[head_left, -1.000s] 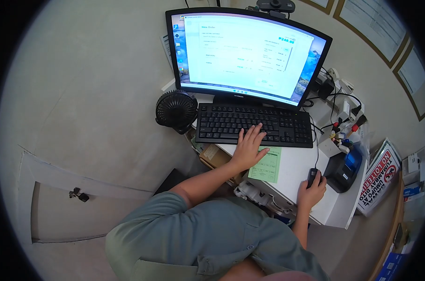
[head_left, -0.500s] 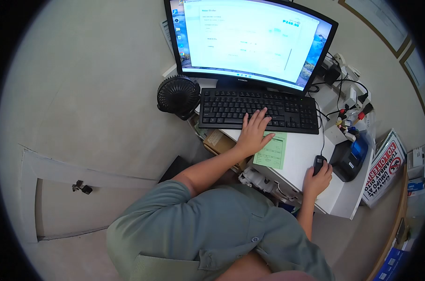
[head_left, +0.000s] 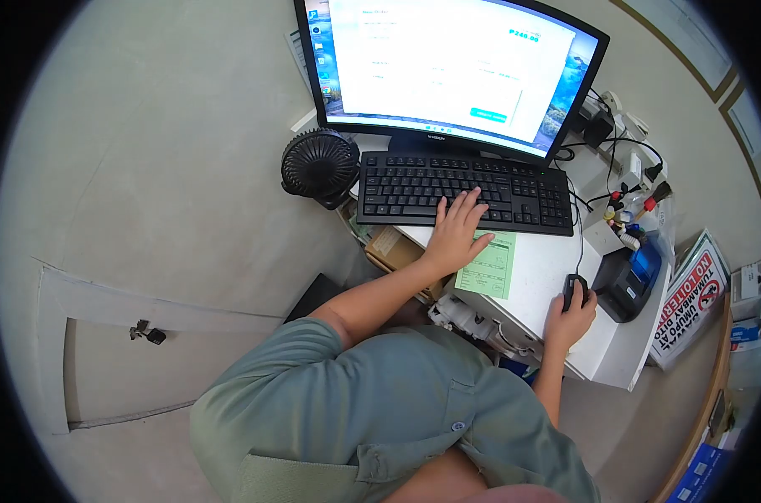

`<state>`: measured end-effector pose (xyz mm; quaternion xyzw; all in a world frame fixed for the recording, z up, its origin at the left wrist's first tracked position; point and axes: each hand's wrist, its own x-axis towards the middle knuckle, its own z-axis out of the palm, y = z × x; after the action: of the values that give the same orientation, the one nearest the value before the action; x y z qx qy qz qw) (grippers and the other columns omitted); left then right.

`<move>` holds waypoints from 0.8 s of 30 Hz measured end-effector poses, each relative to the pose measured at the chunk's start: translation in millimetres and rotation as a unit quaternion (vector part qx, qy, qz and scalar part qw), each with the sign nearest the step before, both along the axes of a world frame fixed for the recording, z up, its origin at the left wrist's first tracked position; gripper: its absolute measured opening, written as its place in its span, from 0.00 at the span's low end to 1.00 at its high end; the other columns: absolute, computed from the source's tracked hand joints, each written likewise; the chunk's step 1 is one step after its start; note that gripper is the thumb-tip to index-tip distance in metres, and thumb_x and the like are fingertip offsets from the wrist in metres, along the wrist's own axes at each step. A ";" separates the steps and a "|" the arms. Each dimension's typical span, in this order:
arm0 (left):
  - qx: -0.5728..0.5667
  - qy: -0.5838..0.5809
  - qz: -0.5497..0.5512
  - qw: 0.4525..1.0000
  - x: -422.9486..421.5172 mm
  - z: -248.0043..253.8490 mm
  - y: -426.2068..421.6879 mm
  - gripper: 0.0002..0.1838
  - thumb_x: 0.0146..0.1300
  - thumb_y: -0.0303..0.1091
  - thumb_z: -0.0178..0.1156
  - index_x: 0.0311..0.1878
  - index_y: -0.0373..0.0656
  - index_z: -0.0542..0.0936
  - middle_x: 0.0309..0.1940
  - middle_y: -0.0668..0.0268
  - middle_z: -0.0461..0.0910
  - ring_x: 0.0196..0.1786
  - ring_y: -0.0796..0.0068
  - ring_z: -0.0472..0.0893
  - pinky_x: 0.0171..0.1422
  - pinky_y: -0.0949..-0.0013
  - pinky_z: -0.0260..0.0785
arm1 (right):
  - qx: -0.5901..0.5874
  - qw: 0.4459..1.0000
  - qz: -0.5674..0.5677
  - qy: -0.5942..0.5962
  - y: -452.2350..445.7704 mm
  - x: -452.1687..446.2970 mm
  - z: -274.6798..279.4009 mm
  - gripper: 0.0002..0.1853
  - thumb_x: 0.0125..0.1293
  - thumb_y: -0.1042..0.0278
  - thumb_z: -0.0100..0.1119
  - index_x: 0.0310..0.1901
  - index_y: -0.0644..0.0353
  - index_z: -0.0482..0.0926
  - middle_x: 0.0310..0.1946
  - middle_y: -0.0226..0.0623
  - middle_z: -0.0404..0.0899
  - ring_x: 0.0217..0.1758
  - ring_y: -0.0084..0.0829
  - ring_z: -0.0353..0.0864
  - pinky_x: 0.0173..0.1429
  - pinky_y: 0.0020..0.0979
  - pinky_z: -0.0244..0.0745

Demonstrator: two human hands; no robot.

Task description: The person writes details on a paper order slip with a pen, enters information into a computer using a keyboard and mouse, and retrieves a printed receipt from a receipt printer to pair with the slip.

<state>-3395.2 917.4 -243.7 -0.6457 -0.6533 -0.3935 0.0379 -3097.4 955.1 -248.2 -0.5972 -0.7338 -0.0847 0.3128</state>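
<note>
My left hand (head_left: 456,237) lies with spread fingers on the lower part of the black keyboard (head_left: 397,186), holding nothing. Its thumb reaches over the top edge of a green printed slip (head_left: 491,267) on the white desk. To the right, my right hand (head_left: 571,317) is wrapped round a black computer mouse (head_left: 574,289), whose cable runs up past the keyboard. Behind the keyboard a curved monitor (head_left: 439,67) shows a mostly white window with a blue button near the bottom and blue figures at the upper right.
A black fan (head_left: 320,163) stands left of the keyboard. A black and blue device (head_left: 625,281) sits right of the mouse, below a holder with small tools (head_left: 623,218). Cables and plugs (head_left: 628,155) crowd the back right, and a red-lettered sign (head_left: 690,298) leans beyond the desk.
The view has tilted, so the desk and monitor appear higher in the frame. The window's content has changed, and a blue button now shows. Both hands keep their places on keyboard and mouse.
</note>
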 end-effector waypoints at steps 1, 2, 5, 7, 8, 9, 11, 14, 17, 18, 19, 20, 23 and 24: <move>0.000 0.000 0.000 1.000 0.0 -0.3 0.1 0.30 0.66 0.48 0.61 0.64 0.40 0.69 0.75 0.50 0.57 0.75 0.46 0.59 0.76 0.35 0.42 | -0.001 1.000 -0.001 -0.002 -0.1 -0.2 0.4 0.25 0.56 0.66 0.63 0.59 0.52 0.79 0.62 0.57 0.70 0.58 0.56 0.72 0.62 0.49 0.69; 0.002 -0.001 0.000 1.000 0.0 -0.6 0.2 0.30 0.66 0.48 0.61 0.64 0.40 0.69 0.75 0.50 0.57 0.75 0.46 0.59 0.76 0.35 0.42 | -0.001 1.000 -0.001 -0.003 0.0 -0.3 0.4 0.25 0.56 0.66 0.63 0.59 0.52 0.79 0.62 0.57 0.70 0.58 0.56 0.72 0.62 0.49 0.69; 0.003 -0.002 -0.001 1.000 -0.2 -0.8 0.0 0.30 0.66 0.49 0.61 0.64 0.40 0.68 0.75 0.50 0.58 0.75 0.45 0.59 0.76 0.35 0.42 | 0.006 1.000 0.003 -0.005 0.5 -0.5 -0.4 0.25 0.57 0.66 0.63 0.59 0.52 0.79 0.61 0.57 0.70 0.58 0.56 0.72 0.62 0.49 0.69; 0.001 -0.002 -0.002 1.000 -0.2 -0.7 0.1 0.30 0.66 0.49 0.61 0.64 0.40 0.68 0.75 0.50 0.58 0.75 0.45 0.59 0.76 0.35 0.42 | 0.002 1.000 0.007 -0.005 0.7 0.1 -0.6 0.25 0.57 0.66 0.62 0.59 0.52 0.79 0.61 0.57 0.70 0.58 0.56 0.72 0.61 0.49 0.70; 0.003 -0.002 -0.001 1.000 -0.2 -0.7 0.1 0.30 0.66 0.49 0.61 0.64 0.40 0.69 0.74 0.50 0.58 0.75 0.45 0.59 0.76 0.35 0.42 | 0.002 1.000 0.007 -0.005 0.5 -0.1 -0.1 0.25 0.57 0.66 0.62 0.59 0.52 0.79 0.61 0.57 0.70 0.58 0.56 0.72 0.61 0.49 0.70; 0.004 -0.001 -0.001 1.000 -0.3 -0.5 -0.1 0.30 0.66 0.49 0.61 0.64 0.40 0.69 0.74 0.50 0.58 0.75 0.45 0.59 0.76 0.35 0.42 | 0.004 1.000 0.006 -0.004 -0.2 -1.0 0.9 0.25 0.57 0.66 0.62 0.59 0.52 0.80 0.61 0.57 0.70 0.57 0.56 0.72 0.61 0.49 0.70; 0.006 -0.001 0.000 1.000 -0.3 0.3 -0.6 0.30 0.66 0.48 0.61 0.64 0.40 0.69 0.74 0.50 0.58 0.75 0.45 0.59 0.76 0.35 0.42 | 0.006 1.000 0.005 -0.003 -0.7 -1.2 1.3 0.25 0.57 0.66 0.63 0.58 0.52 0.80 0.61 0.57 0.70 0.57 0.56 0.73 0.61 0.49 0.70; 0.008 -0.002 0.001 1.000 -0.3 0.7 -0.6 0.30 0.66 0.48 0.61 0.64 0.40 0.69 0.74 0.50 0.58 0.75 0.45 0.59 0.75 0.34 0.42 | 0.016 1.000 0.003 -0.001 -1.3 -0.6 0.6 0.24 0.56 0.66 0.63 0.58 0.53 0.80 0.61 0.57 0.71 0.57 0.56 0.73 0.61 0.49 0.70; 0.007 -0.003 0.002 1.000 -0.4 0.0 -0.6 0.30 0.66 0.48 0.61 0.64 0.40 0.69 0.75 0.50 0.58 0.75 0.45 0.58 0.75 0.34 0.42 | 0.016 1.000 0.000 0.001 -1.7 -0.5 0.6 0.24 0.55 0.66 0.63 0.57 0.53 0.81 0.60 0.57 0.71 0.56 0.56 0.73 0.60 0.49 0.70; 0.008 -0.003 0.003 1.000 -0.4 -0.3 -0.5 0.30 0.66 0.49 0.61 0.64 0.40 0.69 0.75 0.50 0.58 0.76 0.45 0.58 0.75 0.34 0.42 | 0.018 1.000 0.001 0.000 -1.5 -0.4 0.6 0.24 0.55 0.66 0.63 0.57 0.53 0.81 0.60 0.56 0.71 0.56 0.56 0.73 0.60 0.49 0.70; 0.007 -0.002 0.002 1.000 -0.6 0.0 -0.3 0.30 0.66 0.49 0.61 0.64 0.40 0.69 0.75 0.50 0.58 0.76 0.45 0.58 0.75 0.34 0.42 | 0.020 1.000 0.002 0.000 -1.3 -0.6 0.4 0.24 0.55 0.66 0.63 0.57 0.53 0.81 0.60 0.56 0.71 0.56 0.56 0.73 0.60 0.49 0.70; 0.005 -0.001 0.002 1.000 -0.4 0.1 -0.1 0.30 0.66 0.49 0.61 0.64 0.40 0.69 0.75 0.50 0.58 0.76 0.46 0.58 0.75 0.34 0.42 | 0.020 1.000 0.001 0.000 -1.4 -0.8 0.7 0.24 0.55 0.66 0.63 0.57 0.53 0.81 0.60 0.56 0.71 0.56 0.56 0.73 0.60 0.49 0.70; 0.004 0.000 0.001 1.000 -0.3 -0.1 -0.3 0.30 0.66 0.49 0.61 0.64 0.40 0.69 0.75 0.50 0.58 0.76 0.46 0.58 0.75 0.34 0.42 | 0.015 1.000 -0.002 -0.008 -2.2 -0.8 1.6 0.24 0.55 0.66 0.63 0.57 0.52 0.81 0.60 0.55 0.71 0.56 0.56 0.73 0.60 0.49 0.70; 0.006 0.000 0.001 1.000 -0.5 -0.2 -0.5 0.30 0.66 0.49 0.61 0.64 0.40 0.69 0.75 0.50 0.58 0.76 0.46 0.58 0.75 0.34 0.42 | 0.017 1.000 -0.004 -0.008 -2.2 -1.0 1.5 0.24 0.55 0.66 0.63 0.57 0.52 0.81 0.60 0.55 0.71 0.56 0.56 0.73 0.60 0.49 0.70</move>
<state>-3395.7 916.9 -243.8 -0.6449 -0.6516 -0.3972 0.0420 -3098.4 952.8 -246.7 -0.5942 -0.7324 -0.1032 0.3161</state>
